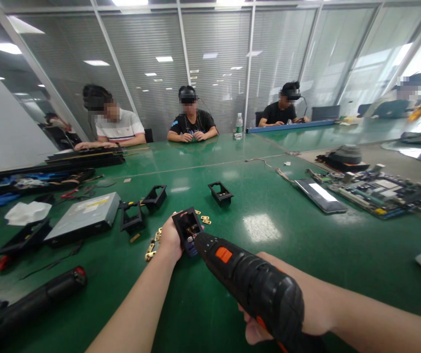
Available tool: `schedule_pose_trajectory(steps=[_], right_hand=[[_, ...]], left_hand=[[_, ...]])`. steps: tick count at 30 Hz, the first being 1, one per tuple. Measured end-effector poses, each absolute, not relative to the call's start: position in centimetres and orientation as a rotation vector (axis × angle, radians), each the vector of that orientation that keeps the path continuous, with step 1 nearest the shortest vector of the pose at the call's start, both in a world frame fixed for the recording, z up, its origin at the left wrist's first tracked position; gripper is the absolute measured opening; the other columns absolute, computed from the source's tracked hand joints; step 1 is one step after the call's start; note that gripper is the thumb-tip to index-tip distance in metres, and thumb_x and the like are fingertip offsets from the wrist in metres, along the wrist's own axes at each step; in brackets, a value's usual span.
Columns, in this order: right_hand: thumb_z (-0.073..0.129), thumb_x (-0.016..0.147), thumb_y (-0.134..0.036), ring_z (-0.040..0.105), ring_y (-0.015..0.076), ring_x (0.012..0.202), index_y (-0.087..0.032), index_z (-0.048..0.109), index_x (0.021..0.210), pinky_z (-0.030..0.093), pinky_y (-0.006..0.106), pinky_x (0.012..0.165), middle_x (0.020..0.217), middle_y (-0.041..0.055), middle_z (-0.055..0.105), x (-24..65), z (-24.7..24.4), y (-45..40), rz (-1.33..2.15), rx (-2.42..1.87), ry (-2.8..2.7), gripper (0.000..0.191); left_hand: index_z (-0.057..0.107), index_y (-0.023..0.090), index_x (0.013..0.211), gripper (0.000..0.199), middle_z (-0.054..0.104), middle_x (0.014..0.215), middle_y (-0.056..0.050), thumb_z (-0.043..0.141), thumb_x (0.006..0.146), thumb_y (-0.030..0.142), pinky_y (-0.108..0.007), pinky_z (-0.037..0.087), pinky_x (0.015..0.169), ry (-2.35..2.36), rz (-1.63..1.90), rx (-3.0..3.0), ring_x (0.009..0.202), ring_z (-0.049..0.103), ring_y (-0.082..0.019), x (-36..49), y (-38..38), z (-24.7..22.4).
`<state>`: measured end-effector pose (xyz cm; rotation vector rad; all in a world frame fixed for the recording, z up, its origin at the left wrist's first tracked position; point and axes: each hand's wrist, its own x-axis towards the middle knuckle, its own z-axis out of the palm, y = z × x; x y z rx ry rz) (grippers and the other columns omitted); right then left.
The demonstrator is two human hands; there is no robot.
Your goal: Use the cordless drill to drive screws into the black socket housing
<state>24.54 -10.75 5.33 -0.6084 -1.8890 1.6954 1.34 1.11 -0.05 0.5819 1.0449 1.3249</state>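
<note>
My left hand (171, 237) is closed around a black plastic housing (181, 221), a rectangular open box tilted toward me with small metal parts inside. In my right hand (256, 321) is a black cordless screwdriver (249, 274) with an orange switch, its nose pointing into the housing's opening. The screwdriver's tip is hidden, so I cannot tell whether it touches a screw. Small brass plates (150, 249) lie to the left of my left hand, and more brass plates (206, 220) are just beyond the housing. Further black housings (155, 197) stand on the green table, one housing (220, 193) apart to the right.
A silver disc drive (85, 218) and a white tissue (27, 213) lie left. A black cylindrical tool (37, 299) is front left. To the right are a dark flat device (320, 196) and circuit boards (387, 189). A water bottle (239, 126) stands far off, near several seated people.
</note>
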Motion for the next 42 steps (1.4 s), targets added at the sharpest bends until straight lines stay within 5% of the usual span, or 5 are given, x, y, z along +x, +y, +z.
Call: schedule_pose_trajectory(steps=[14,35,42], right_hand=[[0.085,0.066,-0.033,0.054,0.0122,0.064,-0.015,0.057,0.068,0.046,0.024,0.061,0.067,-0.0029,0.056,24.59,4.93,-10.69,1.671,-0.659,-1.944,0.033],[0.087,0.065,-0.024,0.056,0.0113,0.065,-0.014,0.059,0.067,0.047,0.022,0.062,0.068,-0.0028,0.059,24.66,5.03,-10.72,1.682,-0.643,-1.983,0.03],[0.086,0.066,-0.035,0.049,0.0089,0.059,-0.015,0.052,0.06,0.044,0.021,0.057,0.063,-0.0036,0.055,24.64,5.66,-10.9,1.707,-0.749,-1.977,0.041]], left_hand=[[0.065,0.014,0.079,0.027,0.067,0.062,-0.01,0.047,0.084,0.033,-0.042,0.055,0.05,1.036,1.319,0.545,0.055,0.067,-0.029,1.32,1.13,-0.04],[0.065,0.013,0.078,0.029,0.067,0.062,-0.012,0.045,0.085,0.033,-0.04,0.054,0.051,1.042,1.32,0.579,0.054,0.066,-0.028,1.43,1.0,0.09],[0.065,0.014,0.081,0.024,0.068,0.063,-0.011,0.049,0.082,0.032,-0.041,0.054,0.049,1.041,1.311,0.553,0.054,0.066,-0.029,1.44,0.96,0.2]])
